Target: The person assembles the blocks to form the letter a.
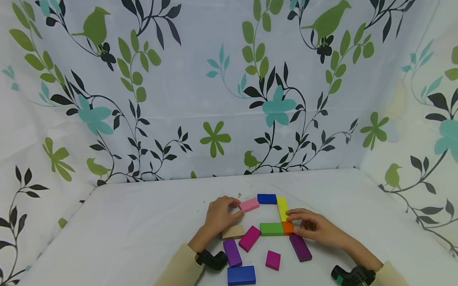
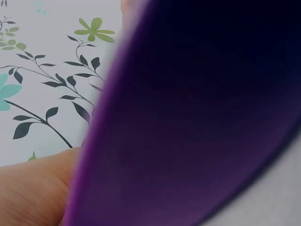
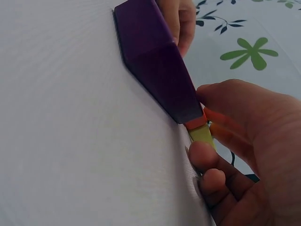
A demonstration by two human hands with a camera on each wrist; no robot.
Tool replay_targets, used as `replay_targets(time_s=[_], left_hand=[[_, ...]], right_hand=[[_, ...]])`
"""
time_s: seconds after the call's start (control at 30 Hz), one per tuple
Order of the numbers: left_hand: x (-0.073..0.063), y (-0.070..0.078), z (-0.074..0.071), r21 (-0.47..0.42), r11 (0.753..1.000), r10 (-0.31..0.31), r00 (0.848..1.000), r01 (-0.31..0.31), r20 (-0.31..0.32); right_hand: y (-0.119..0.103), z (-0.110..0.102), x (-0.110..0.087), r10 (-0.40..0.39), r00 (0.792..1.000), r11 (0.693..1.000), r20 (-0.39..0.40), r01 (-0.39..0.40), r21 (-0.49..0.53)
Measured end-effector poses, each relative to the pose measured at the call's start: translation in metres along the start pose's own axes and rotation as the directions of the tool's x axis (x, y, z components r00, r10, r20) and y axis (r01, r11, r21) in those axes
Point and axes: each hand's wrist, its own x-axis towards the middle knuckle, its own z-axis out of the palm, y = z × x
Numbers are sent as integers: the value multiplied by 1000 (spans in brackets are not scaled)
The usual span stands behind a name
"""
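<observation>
We see the greatest risk at the pink block, which the left hand pinches between thumb and fingers. Its inner end sits right by the small blue block (whether they touch, we can't tell), so a slight push too far could shove the blue one out of line with the yellow block.

The right hand has its fingertips on the yellow block's lower end and its thumb at the orange block; we cannot tell whether it pinches either. Uneven pressure there might open the joint or turn the orange block away from the green block. The dark purple block lies just beside that thumb and could be nudged.

The left forearm brings its own hazard: the wrist camera sits close beside the violet block, and the hand reaches past the tan block, so a low withdrawal could drag either.

As for containers, we see none. The blocks rest directly on the desk, and the gap bordered by blue, yellow and green is merely bare surface.
</observation>
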Motion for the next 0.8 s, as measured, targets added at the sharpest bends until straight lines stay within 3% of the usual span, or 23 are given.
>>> replay_targets(time_s=[0.23,0.57,0.8], left_hand=[[1,0,0,-15,1000,-20,1000,19,-22],[0,-2,0,-6,999,-34,999,34,-24],[-1,1,0,10,999,-37,999,37,-16]], right_hand=[[0,0,-1,-29,1000,1000,-10,29,3],[3,0,-4,42,999,998,34,-44,55],[4,-3,-6,6,999,997,53,-11,79]])
